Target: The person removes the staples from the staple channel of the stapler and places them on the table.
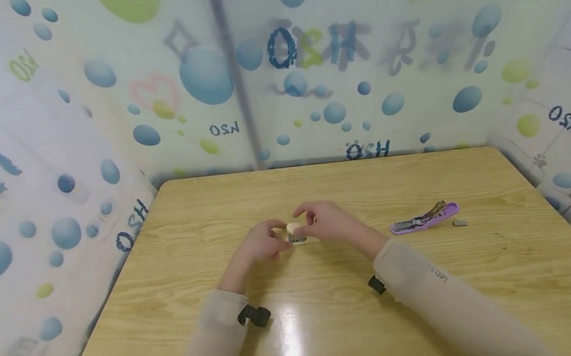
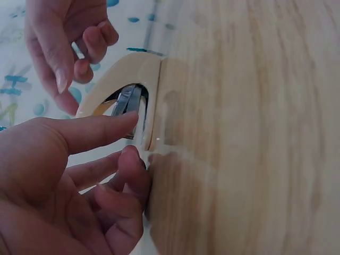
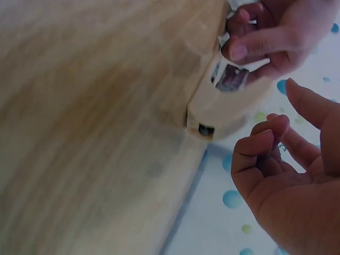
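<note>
A cream stapler (image 1: pixel 293 227) stands on the wooden table between both hands. In the left wrist view, its curved cream body (image 2: pixel 139 65) frames a metal part in the side opening. My left hand (image 1: pixel 263 242) holds one end of it, thumb across the opening and fingers curled by the base. My right hand (image 1: pixel 326 221) hovers close by the other side, fingers loosely bent. From the right wrist, a gap shows between that hand (image 3: pixel 295 175) and the stapler (image 3: pixel 210 109), and nothing is in its fingers.
To the right on the table (image 1: pixel 336 326) lies a purple stapler (image 1: pixel 432 219) with its metal part raised. Beside it is a small grey piece (image 1: pixel 460 223), perhaps a strip of staples. Patterned walls (image 1: pixel 384 71) surround the table's back and sides.
</note>
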{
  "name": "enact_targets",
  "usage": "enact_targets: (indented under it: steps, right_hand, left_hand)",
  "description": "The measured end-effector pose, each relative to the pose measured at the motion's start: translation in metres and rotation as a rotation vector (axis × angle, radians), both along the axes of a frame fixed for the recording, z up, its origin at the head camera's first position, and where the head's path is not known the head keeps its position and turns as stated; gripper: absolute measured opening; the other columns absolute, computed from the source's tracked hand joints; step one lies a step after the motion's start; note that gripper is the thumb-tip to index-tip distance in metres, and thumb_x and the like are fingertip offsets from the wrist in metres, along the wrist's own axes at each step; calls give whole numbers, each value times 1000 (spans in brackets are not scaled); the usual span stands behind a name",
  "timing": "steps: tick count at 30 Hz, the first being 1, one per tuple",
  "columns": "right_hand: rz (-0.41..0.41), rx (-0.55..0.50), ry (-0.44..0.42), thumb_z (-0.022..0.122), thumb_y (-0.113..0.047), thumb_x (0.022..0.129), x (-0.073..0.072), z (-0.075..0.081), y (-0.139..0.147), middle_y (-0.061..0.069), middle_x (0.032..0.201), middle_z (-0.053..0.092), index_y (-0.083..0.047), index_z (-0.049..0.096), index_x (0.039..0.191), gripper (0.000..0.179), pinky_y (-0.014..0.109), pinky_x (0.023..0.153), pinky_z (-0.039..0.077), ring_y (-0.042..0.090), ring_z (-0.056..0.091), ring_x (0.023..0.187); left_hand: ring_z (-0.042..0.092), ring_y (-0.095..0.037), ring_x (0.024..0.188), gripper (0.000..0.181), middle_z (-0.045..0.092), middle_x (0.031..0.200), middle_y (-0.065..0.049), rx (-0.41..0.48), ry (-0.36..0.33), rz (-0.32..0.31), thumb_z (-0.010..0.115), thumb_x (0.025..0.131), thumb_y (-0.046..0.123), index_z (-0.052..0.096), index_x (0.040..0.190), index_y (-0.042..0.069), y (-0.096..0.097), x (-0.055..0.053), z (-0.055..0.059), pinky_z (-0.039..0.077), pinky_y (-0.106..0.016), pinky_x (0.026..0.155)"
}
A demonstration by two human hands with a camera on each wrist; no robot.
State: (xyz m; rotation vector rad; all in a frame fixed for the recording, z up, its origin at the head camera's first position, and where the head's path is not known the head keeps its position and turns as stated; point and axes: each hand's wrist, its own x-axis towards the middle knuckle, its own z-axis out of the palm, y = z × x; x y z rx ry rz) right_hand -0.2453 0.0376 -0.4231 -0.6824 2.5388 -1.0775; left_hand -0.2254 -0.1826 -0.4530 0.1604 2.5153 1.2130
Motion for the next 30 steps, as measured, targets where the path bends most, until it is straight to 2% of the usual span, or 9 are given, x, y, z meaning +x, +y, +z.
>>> enact_targets:
  steps: [4, 9, 15, 21, 30]
  right_hand:
    - [3, 2, -3, 77, -27, 99, 4, -8, -10, 2, 78, 57, -10, 69, 135, 41, 26, 59, 39, 12, 45, 59]
    - [-20, 3, 0, 78, -26, 99, 5, -13, -15, 1, 75, 53, -12, 71, 132, 36, 26, 58, 37, 13, 44, 59]
    - [-8, 11, 25, 76, -26, 101, 5, -16, -18, 0, 74, 51, -15, 69, 138, 40, 26, 57, 35, 12, 41, 57]
    - [-18, 33, 46, 75, -26, 101, 6, -18, -20, 0, 73, 50, -17, 72, 132, 32, 26, 56, 33, 12, 40, 55]
    - [-1, 56, 63, 72, -29, 103, 4, -17, -18, -2, 69, 49, -19, 72, 131, 30, 26, 55, 35, 11, 44, 54]
  left_hand:
    - [60, -13, 56, 32, 74, 83, -7, -42, 40, 33, 80, 91, 15, 74, 121, 5, 5, -1, -5, 48, -26, 58]
    - [63, -14, 59, 21, 78, 95, -7, -70, 44, 66, 81, 91, 17, 77, 110, 9, 8, 0, -8, 51, -27, 60]
    - [63, -14, 59, 16, 79, 94, -6, -77, 39, 92, 83, 90, 18, 78, 103, 10, 8, 0, -8, 51, -27, 61]
    - [60, -13, 58, 11, 76, 82, -3, -81, 19, 105, 83, 91, 17, 78, 98, 10, 10, -1, -6, 49, -26, 59]
    - [60, -12, 59, 9, 75, 84, -3, -84, 12, 108, 82, 91, 16, 78, 97, 10, 12, -2, -2, 48, -25, 59]
